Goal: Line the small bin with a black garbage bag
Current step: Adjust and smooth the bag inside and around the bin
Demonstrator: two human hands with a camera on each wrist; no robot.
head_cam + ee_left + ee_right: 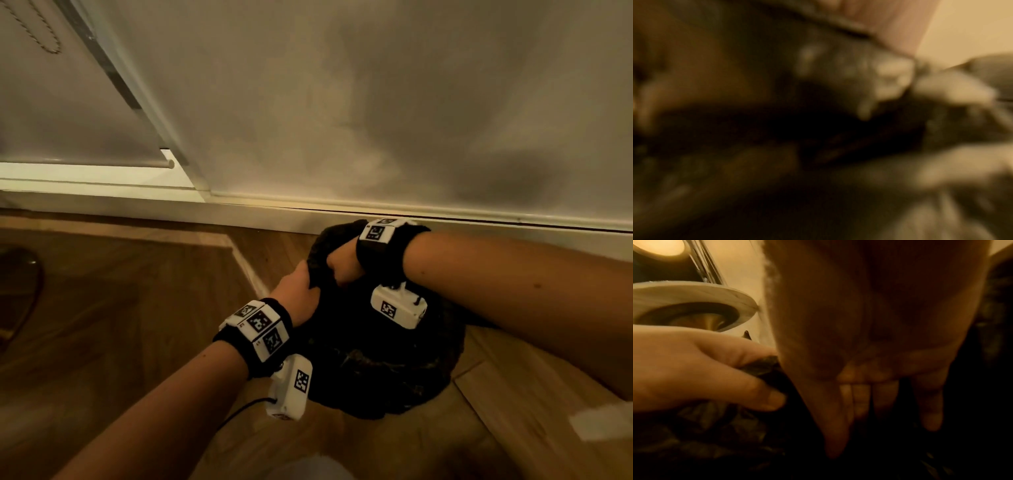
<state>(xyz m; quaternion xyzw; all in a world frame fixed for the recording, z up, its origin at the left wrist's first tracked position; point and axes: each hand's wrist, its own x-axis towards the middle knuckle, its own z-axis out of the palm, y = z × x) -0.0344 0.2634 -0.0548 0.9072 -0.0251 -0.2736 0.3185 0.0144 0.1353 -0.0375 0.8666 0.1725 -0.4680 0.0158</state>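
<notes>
A black garbage bag covers the small bin on the wooden floor by the wall; the bin itself is hidden under the plastic. My left hand grips a bunch of the bag's edge at the far left of the bin's top. My right hand is curled round the same bunched plastic just behind it. In the right wrist view the left hand pinches black plastic between thumb and fingers, beside the right hand's curled fingers. The left wrist view is blurred and dark.
A white wall with a skirting board runs just behind the bin. A window frame with a pull chain is at the upper left. A round pale table base shows in the right wrist view. Wooden floor lies to the left.
</notes>
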